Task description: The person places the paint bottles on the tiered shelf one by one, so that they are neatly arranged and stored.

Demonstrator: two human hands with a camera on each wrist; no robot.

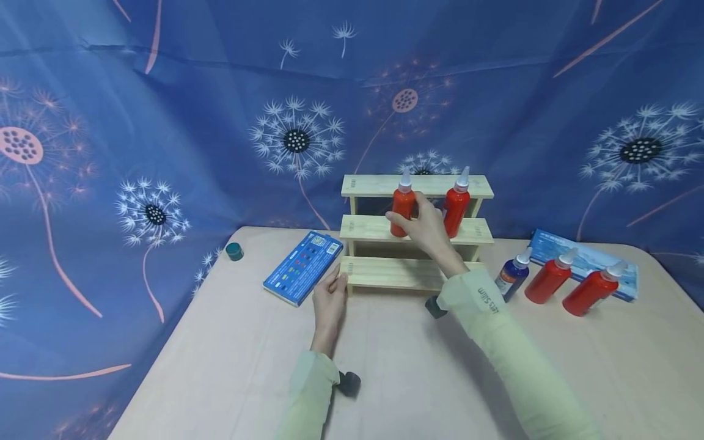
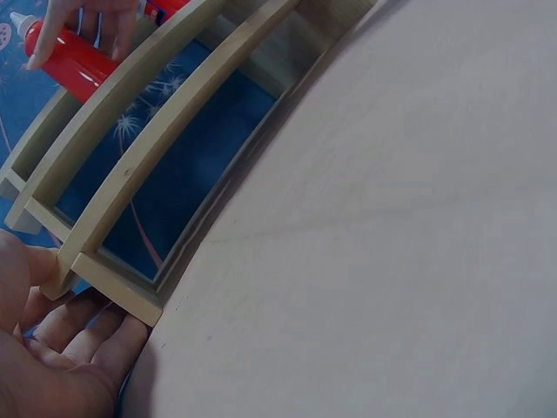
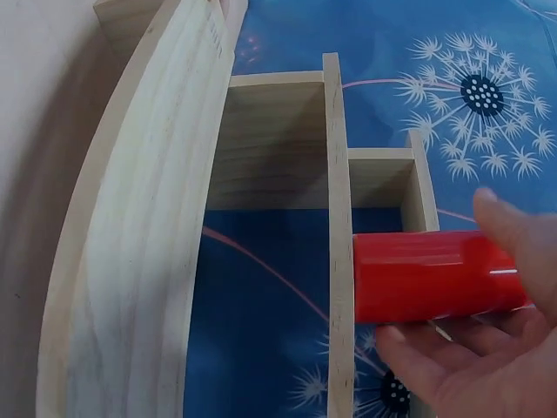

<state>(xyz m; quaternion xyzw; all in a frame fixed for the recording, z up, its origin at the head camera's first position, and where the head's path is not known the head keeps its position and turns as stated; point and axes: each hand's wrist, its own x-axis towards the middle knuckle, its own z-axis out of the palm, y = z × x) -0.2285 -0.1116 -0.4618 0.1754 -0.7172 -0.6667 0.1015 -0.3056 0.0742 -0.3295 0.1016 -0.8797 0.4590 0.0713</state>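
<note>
Table: light cloth, nearest; all the small items borne on it.
L hand: curled on L end of wooden rack, btm tier; fingers seen against the end piece in L wrist view. Rack prob. being steadied.
Table btls: 1 blue btl, then inner red btl & outer red btl, stood in a row R of rack; none held.
Blue flat box: laid just beside rack, L side, near L hand.
Pale-blue box: laid behind table btls, partly hidden by them.
Teal jar: set near table's far L corner, well apart from rack.
R hand: stretched over btm tier; held red btl gripped betw. thumb & fingers.
Held btl position: upright at mid. tier, L of ctr; base appears rested on board, full contact can't be confirmed. Step judged: btl being placed on mid. tier.
Next move, judged: base to be squared on board, grip eased, R hand drawn back w/o neighbor being knocked; rack best kept braced.
2nd shelf btl: red, stood on mid. tier, R side, gap left betw. it & held one.
Top tier: no btl seen stood on it.
Backdrop: blue, dandelion print, farthest.
</note>
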